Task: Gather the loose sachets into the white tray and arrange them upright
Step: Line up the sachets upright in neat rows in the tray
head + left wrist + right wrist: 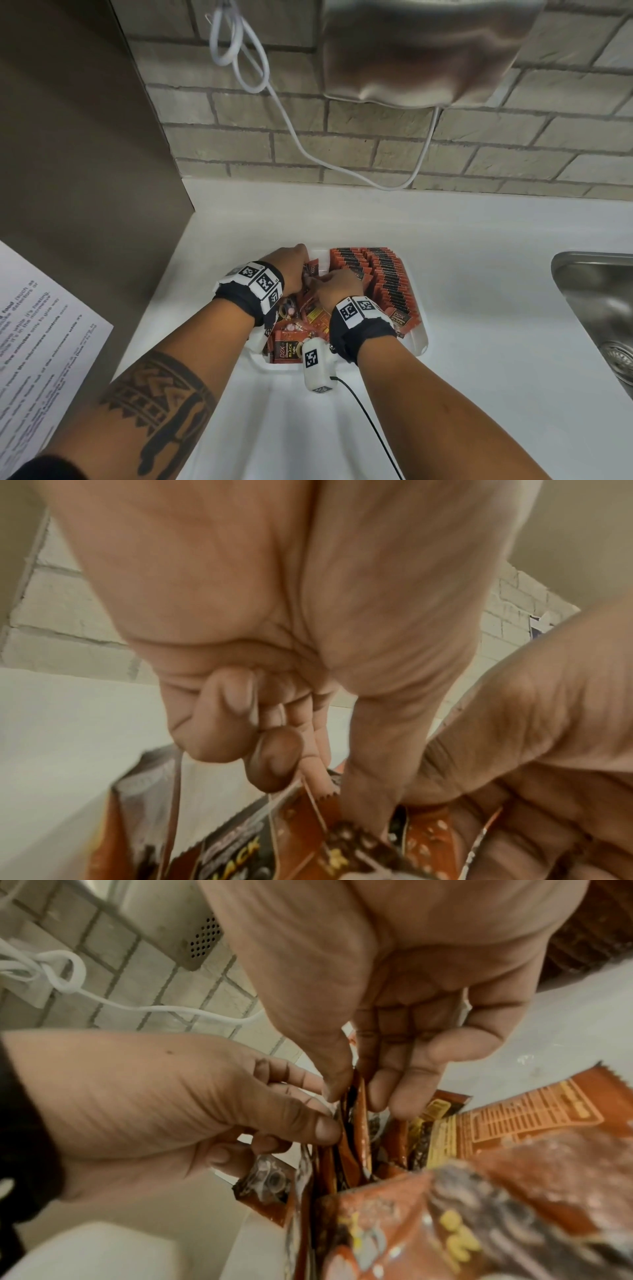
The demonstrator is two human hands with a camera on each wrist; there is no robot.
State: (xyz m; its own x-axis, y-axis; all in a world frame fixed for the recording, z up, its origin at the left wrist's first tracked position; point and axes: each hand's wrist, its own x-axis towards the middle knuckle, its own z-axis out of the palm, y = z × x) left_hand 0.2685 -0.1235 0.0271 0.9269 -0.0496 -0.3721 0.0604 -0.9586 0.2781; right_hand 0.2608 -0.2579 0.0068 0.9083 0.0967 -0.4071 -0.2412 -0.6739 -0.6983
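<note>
A white tray (417,338) sits on the white counter. Its right side holds rows of orange and black sachets standing upright (390,281). Several loose sachets (291,349) lie flat in its front left part. Both hands meet over the tray's back left. My left hand (306,274) grips a small bundle of sachets (354,1123) on edge, thumb pressed against its side (327,1131). My right hand (359,1096) pinches the top of the same bundle between thumb and fingers. The left wrist view shows my left hand (291,764) curled over sachet edges (301,813).
A steel sink (596,308) lies at the right edge of the counter. A white cable (308,150) hangs along the brick wall below a metal wall unit (421,51). A printed sheet (34,342) and a brown panel (85,137) stand at the left.
</note>
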